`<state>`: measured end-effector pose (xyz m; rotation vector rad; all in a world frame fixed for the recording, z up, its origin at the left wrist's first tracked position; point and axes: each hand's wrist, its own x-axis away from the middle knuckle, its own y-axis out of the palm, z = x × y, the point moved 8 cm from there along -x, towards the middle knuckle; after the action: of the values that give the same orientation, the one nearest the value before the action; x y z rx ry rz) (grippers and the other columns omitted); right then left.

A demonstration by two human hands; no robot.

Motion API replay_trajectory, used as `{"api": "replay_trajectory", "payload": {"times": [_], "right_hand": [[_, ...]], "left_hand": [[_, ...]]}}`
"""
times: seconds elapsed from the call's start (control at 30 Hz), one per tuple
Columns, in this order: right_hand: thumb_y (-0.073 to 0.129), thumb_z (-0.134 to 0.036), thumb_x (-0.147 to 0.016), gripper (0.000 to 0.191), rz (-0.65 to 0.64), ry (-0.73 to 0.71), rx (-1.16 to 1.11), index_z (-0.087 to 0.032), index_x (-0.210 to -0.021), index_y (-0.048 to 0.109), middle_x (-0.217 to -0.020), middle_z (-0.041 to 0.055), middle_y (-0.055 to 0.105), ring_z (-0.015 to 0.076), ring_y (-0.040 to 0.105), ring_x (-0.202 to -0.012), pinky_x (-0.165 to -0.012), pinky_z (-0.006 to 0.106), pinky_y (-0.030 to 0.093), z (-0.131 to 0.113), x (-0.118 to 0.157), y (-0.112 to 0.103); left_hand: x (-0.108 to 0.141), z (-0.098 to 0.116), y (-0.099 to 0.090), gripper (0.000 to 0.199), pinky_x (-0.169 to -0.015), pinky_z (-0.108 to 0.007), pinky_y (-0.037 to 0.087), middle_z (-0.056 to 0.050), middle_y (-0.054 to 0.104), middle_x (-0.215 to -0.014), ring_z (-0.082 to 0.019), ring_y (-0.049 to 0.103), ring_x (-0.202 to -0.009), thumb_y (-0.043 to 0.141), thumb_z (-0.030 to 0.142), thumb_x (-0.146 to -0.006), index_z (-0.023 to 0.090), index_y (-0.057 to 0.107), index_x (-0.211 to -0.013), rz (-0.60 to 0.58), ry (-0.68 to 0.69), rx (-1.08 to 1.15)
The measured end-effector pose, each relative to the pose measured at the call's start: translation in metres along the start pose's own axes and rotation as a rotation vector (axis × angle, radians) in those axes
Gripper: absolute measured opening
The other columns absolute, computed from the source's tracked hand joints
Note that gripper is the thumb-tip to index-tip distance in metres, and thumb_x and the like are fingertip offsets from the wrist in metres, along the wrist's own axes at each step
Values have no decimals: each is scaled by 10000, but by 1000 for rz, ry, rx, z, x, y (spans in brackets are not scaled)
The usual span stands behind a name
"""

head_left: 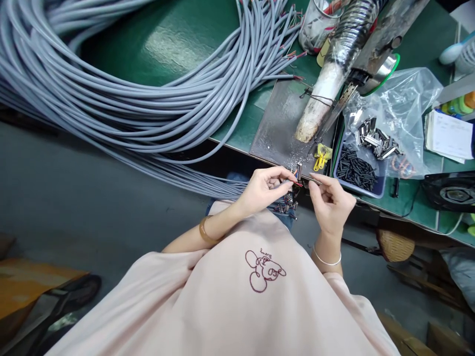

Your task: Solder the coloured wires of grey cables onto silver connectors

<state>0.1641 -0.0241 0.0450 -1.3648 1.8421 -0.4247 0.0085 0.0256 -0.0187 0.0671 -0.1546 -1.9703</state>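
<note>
At the front edge of the green bench my left hand (265, 190) pinches thin coloured wires (298, 184), red among them. A small metal connector (299, 170) stands upright right by its fingertips. Opposite it, the fingertips of my right hand (330, 200) are closed on a slim greyish metal piece (314, 179) that points toward the wires. Its exact kind is too small to make out. Below both hands hang grey cables with metal connectors (287, 205) on their ends, partly hidden by the left hand.
A large bundle of grey cables (166, 104) covers the bench's left side. A wrapped tube (319, 106) slants over a dark metal plate (276, 121). To the right are a blue tray (376, 193) with black sleeves, connectors (376, 138) on a plastic bag, and a yellow clip (322, 157).
</note>
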Motion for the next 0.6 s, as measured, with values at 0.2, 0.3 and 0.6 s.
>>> {"api": "replay_trajectory", "payload": {"times": [0.2, 0.3, 0.6], "right_hand": [[640, -374, -922, 189, -80, 231, -170, -231, -928, 763, -687, -18, 674, 88, 505, -510, -482, 248, 354, 12, 8, 2], [656, -339, -911, 148, -177, 216, -121, -222, -899, 744, -707, -26, 660, 77, 469, -525, -517, 246, 357, 6, 8, 12], [636, -262, -936, 96, -166, 66, -26, -223, -891, 711, -738, -30, 648, 81, 497, -563, -569, 248, 409, -7, 8, 13]], "left_hand": [[8, 10, 2, 153, -684, -201, 525, -55, 769, -949, -98, 677, -746, 647, 214, -914, 154, 734, -1024, 40, 206, -164], [12, 12, 4, 161, -716, -204, 538, -59, 777, -984, -101, 691, -785, 641, 194, -923, 152, 724, -1054, 54, 264, -213], [15, 21, 8, 98, -785, -275, 554, -64, 759, -930, -149, 695, -868, 640, 200, -929, 173, 732, -947, 90, 396, -289]]}}
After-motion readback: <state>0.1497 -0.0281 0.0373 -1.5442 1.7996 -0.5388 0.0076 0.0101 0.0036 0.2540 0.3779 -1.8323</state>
